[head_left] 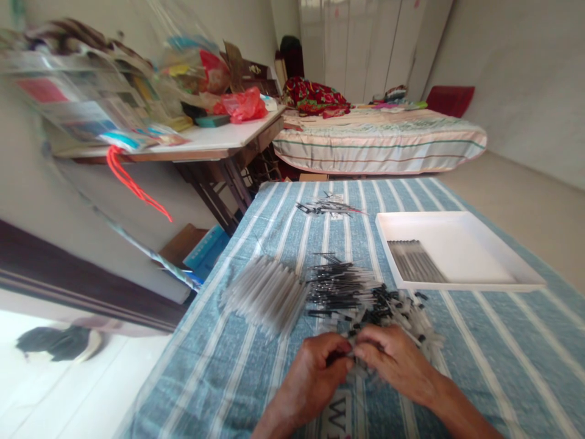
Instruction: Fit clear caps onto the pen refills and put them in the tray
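Currently, the left hand (320, 369) and right hand (397, 361) meet, fingertips pinched around a small part (351, 353), mostly hidden. Black and clear fittings (392, 310) lie just beyond; dark rods (340, 285) and translucent tubes (269, 292) lie further left, gray sticks (415, 261) inside the white tray (475, 250).

The blue cloth-covered desk (196, 378), striped in white, bears a pale printed patch (339, 411) with a large "W" near its closest edge. Directly on it lie a row of translucent whitish plastic tubes (267, 296), a stack of thin dark rods (340, 283) just beside them, and a loose heap of small black and clear pieces (402, 311). A shallow white rectangular tray (475, 250) rests toward the right; a small scatter of slender dark sticks (326, 207) lies farther off.
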### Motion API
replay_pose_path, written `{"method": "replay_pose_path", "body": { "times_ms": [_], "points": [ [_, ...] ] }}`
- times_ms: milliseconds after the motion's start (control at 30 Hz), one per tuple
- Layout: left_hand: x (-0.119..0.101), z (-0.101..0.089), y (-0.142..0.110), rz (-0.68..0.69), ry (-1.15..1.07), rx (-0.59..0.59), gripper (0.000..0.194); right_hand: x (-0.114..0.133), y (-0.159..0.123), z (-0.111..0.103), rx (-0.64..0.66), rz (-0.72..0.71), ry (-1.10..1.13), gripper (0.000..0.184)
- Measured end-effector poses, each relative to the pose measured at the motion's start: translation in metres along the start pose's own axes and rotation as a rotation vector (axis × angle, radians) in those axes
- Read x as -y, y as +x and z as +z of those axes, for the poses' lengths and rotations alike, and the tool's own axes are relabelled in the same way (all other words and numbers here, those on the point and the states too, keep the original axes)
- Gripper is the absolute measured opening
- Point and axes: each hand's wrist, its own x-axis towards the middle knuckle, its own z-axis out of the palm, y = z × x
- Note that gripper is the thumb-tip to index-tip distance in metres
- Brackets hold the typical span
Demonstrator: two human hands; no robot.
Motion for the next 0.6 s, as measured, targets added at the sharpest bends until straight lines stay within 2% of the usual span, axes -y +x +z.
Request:
{"method": "replay_pose_path", "body": {
  "times_ms": [100, 333, 500, 600],
  "points": [
    [-0.0013, -0.0013, -0.0002, 0.044, 0.054, -0.009, 0.011, 0.0003, -0.0006, -0.0001, 0.032, 0.017, 0.048, 0.023],
    [-0.0048, -0.0002, -0.0013, 0.189, 0.211, -0.065, 0.015, -0.0004, 0.0027, 0.0054, 0.079, 0.184, 0.232, 0.034],
    [-0.0049, -0.0015, -0.0017, 0.153, 0.242, -0.134, 0.011, -0.0011, 0.0048, 0.0079, 0.053, 0.211, 0.296, 0.036],
    [-0.0057, -0.0065, -0.0044, 0.172, 0.246, -0.07, 0.014, -0.0021, 0.0051, 0.0071, 0.017, 0.184, 0.301, 0.037]
  ]
}}
